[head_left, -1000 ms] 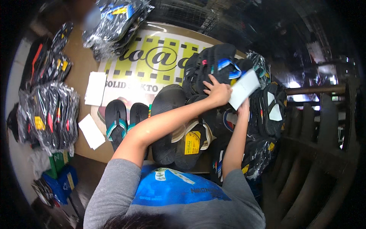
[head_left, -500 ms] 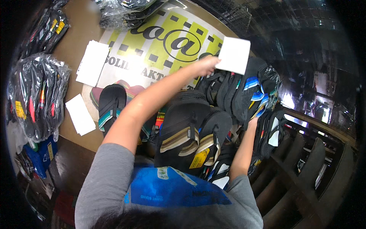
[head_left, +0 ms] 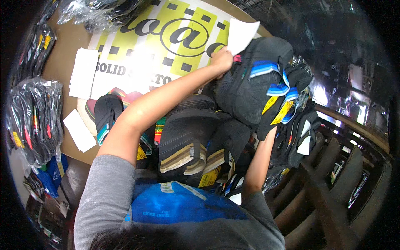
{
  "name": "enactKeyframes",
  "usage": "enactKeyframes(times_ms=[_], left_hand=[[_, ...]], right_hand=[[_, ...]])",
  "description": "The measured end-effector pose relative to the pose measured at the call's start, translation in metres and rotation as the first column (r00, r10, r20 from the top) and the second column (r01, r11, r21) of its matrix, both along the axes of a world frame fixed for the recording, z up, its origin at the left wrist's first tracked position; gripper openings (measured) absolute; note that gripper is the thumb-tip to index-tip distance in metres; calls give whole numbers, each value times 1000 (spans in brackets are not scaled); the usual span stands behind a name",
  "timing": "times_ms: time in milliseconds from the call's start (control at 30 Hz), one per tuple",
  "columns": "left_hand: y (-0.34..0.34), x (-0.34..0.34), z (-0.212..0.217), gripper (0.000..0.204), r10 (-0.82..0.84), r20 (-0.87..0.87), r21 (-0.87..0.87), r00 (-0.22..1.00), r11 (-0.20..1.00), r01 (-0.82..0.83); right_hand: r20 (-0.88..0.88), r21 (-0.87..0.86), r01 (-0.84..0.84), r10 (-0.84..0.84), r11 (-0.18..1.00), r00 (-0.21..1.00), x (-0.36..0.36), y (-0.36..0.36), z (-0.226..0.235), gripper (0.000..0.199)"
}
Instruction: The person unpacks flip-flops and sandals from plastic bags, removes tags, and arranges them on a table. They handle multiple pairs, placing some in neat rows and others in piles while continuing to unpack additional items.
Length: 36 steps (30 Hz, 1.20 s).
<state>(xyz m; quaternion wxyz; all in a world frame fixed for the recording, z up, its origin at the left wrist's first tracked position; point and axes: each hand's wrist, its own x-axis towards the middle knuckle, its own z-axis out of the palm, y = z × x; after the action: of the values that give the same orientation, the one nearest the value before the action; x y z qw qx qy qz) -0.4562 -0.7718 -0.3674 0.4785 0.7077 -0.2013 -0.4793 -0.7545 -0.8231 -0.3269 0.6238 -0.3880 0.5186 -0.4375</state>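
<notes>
My left hand point(head_left: 222, 60) is closed at the far edge of the flip-flop pile, pinching a white card point(head_left: 243, 35) that stands up bent above it. Just right of it, a black flip-flop pair with blue-striped straps point(head_left: 264, 68) and yellow tags is lifted and tilted. My right hand point(head_left: 270, 134) grips this pair from its near end, its fingers mostly hidden beneath the soles. Nearer my body lies a black pair with brown and beige striped straps point(head_left: 183, 143). A black flip-flop with teal straps point(head_left: 109, 114) rests under my left forearm.
White cards point(head_left: 83, 73) lie on the table's left side, with another white sheet point(head_left: 80, 130) nearer me. Plastic-wrapped flip-flop bundles point(head_left: 35, 118) sit at the left edge, and more wrapped bundles point(head_left: 98, 12) at the back. A slatted dark rack point(head_left: 329, 183) stands at right.
The blue-strapped pair has come up and tilted toward my left hand. The white card has moved down behind its far end and bent. The view has shifted slightly.
</notes>
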Motion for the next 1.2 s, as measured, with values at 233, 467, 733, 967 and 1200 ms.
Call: enactKeyframes(times_ms=[233,467,733,967,1200], left_hand=[[-9,17,-41,29,153,-714,46,683,984,-172],[-2,5,-12,39,-201,247,-81,948,970,227],[-14,48,71,32,-86,643,-284,761,896,341],[38,189,99,53,10,248,-255,969,965,55],[102,294,-10,51,172,-10,-67,985,983,-172]], right_hand=[[39,20,12,-12,1000,999,5,-2,-6,59],[44,43,32,-34,999,998,0,15,0,59],[126,-17,-48,50,999,991,59,-12,74,60],[436,26,-373,325,928,839,187,-22,134,60],[384,276,-438,320,855,866,276,32,49,64]])
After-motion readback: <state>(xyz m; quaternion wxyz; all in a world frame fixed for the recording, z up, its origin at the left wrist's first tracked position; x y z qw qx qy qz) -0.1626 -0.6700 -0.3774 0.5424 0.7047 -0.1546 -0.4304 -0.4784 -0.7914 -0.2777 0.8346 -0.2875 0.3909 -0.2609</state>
